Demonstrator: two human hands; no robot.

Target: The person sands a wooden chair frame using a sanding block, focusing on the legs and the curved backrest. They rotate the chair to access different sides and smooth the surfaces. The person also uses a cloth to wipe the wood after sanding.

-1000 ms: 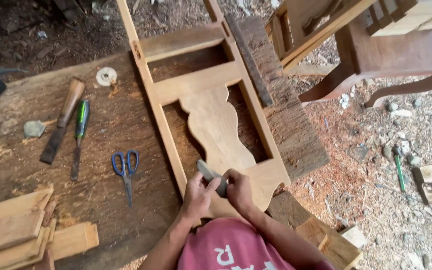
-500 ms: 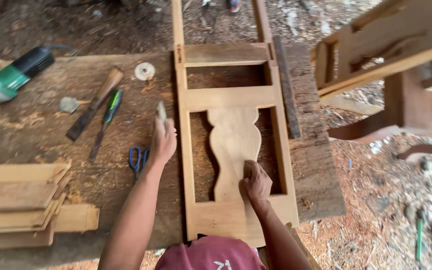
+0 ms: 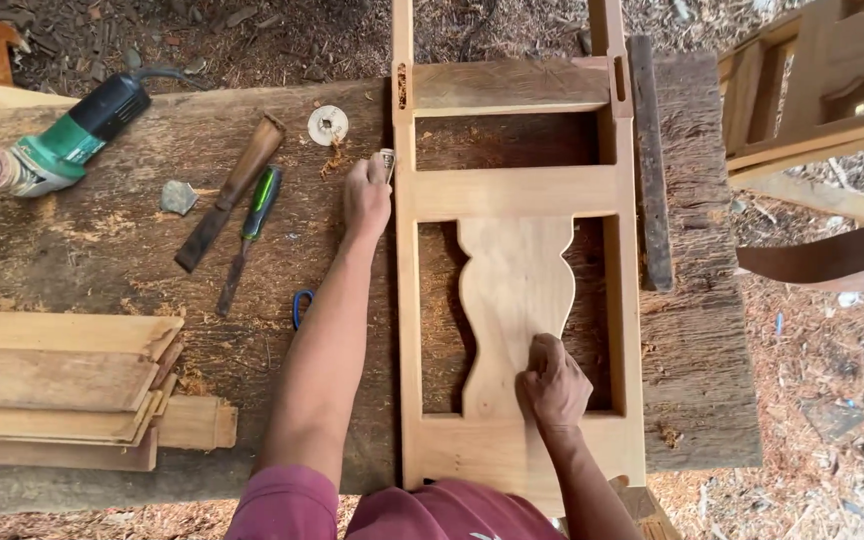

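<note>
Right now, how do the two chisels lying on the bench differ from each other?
The wooden-handled chisel is bigger, with a thick brown handle and a broad dark blade; the green-handled chisel is slimmer, with a green and black handle and a narrow blade. The wooden-handled one lies farther left, toward the angle grinder. Both lie flat on the workbench, side by side, tilted alike with blades toward the person.

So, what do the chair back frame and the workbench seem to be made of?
Chair back frame: pale bare wood, smooth, visible grain, apparently unvarnished. Workbench: thick dark wood, rough and worn, dusted with sawdust; probably unfinished.
</note>
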